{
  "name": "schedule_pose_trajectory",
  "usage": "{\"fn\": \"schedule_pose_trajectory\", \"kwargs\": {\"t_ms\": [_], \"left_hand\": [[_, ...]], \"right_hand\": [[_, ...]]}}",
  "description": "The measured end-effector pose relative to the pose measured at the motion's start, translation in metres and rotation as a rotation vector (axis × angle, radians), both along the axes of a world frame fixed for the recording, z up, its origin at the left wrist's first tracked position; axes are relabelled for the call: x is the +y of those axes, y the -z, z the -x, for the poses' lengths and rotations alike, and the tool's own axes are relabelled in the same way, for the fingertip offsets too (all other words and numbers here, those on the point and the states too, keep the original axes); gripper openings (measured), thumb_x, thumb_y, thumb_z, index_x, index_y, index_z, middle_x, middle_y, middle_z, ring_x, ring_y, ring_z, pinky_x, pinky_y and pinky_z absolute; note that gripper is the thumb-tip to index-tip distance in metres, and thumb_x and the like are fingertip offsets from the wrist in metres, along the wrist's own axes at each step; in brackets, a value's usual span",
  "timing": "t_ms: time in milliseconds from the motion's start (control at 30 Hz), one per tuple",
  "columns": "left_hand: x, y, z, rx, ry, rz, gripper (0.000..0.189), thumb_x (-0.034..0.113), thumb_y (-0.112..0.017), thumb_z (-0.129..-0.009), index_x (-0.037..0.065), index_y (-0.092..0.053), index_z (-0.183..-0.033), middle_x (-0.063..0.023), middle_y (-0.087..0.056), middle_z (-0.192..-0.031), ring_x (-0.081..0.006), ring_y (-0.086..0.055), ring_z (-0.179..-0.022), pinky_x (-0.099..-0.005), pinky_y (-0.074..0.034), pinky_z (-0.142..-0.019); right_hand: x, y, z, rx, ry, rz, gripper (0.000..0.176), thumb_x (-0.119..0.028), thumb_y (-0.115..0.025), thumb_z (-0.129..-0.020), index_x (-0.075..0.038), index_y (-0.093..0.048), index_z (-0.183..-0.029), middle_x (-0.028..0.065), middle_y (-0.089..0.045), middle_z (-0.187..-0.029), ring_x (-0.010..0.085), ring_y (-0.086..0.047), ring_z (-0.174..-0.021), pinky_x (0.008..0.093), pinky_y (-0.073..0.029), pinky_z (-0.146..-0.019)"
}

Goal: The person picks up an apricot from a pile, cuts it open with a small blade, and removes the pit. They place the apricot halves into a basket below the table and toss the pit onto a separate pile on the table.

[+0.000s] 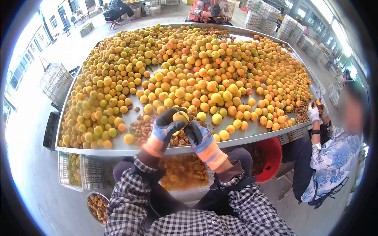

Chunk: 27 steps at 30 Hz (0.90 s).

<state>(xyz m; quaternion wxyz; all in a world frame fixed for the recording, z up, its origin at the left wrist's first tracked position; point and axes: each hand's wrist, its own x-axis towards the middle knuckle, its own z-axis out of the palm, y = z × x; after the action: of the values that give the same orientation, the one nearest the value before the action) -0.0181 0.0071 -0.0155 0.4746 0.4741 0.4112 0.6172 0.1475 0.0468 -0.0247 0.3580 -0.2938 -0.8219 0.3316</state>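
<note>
My left hand (167,125), in a black and blue glove with an orange cuff, is closed around a yellow apricot (180,117) over the near edge of the metal table (130,118). Against the apricot's right side, my right hand (201,138) in a matching glove has its fingers pinched together. What those fingers hold, if anything, is hidden. Brown apricot pits (178,140) lie under and between my hands. Whole yellow and orange apricots (208,74) cover much of the tabletop.
Below the table, between my knees, a crate holds split apricots (185,173). A red basin (271,159) stands right, a white crate (92,171) and a bowl of brown pieces (97,206) left. A gloved co-worker (330,157) sits right; another person (208,11) sits opposite.
</note>
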Motion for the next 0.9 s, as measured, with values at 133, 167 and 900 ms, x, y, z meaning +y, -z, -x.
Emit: {"fn": "schedule_pose_trajectory", "kwargs": {"t_ms": [133,167,900], "left_hand": [[0.002,0.001,-0.029,-0.454,-0.052,0.087,0.054,0.046,-0.057,-0.092,-0.002,-0.055,-0.119,-0.0074,-0.065,-0.099,-0.0163,-0.062,-0.092,-0.0277,-0.048,-0.084],[0.003,0.001,-0.024,-0.458,0.030,0.136,0.055,0.047,-0.056,-0.092,-0.002,-0.055,-0.118,-0.0081,-0.065,-0.099,-0.0164,-0.062,-0.092,-0.0276,-0.048,-0.083],[0.011,0.001,-0.031,-0.402,-0.044,0.214,0.045,0.038,-0.050,-0.097,-0.003,-0.060,-0.113,-0.0074,-0.065,-0.098,-0.0146,-0.060,-0.086,-0.0275,-0.047,-0.079]], "right_hand": [[-0.003,0.016,0.010,0.028,0.070,-0.031,0.028,-0.004,-0.059,-0.084,-0.002,-0.053,-0.112,0.0228,-0.062,-0.093,0.0431,-0.059,-0.084,0.0442,-0.049,-0.068],[-0.002,0.016,0.011,-0.001,0.090,-0.021,0.029,-0.004,-0.058,-0.084,-0.002,-0.053,-0.113,0.0232,-0.061,-0.094,0.0434,-0.059,-0.085,0.0444,-0.049,-0.069],[0.003,0.018,0.010,-0.102,0.178,0.018,0.026,-0.016,-0.062,-0.087,-0.002,-0.054,-0.107,0.0233,-0.062,-0.090,0.0430,-0.061,-0.084,0.0455,-0.049,-0.068]]}}
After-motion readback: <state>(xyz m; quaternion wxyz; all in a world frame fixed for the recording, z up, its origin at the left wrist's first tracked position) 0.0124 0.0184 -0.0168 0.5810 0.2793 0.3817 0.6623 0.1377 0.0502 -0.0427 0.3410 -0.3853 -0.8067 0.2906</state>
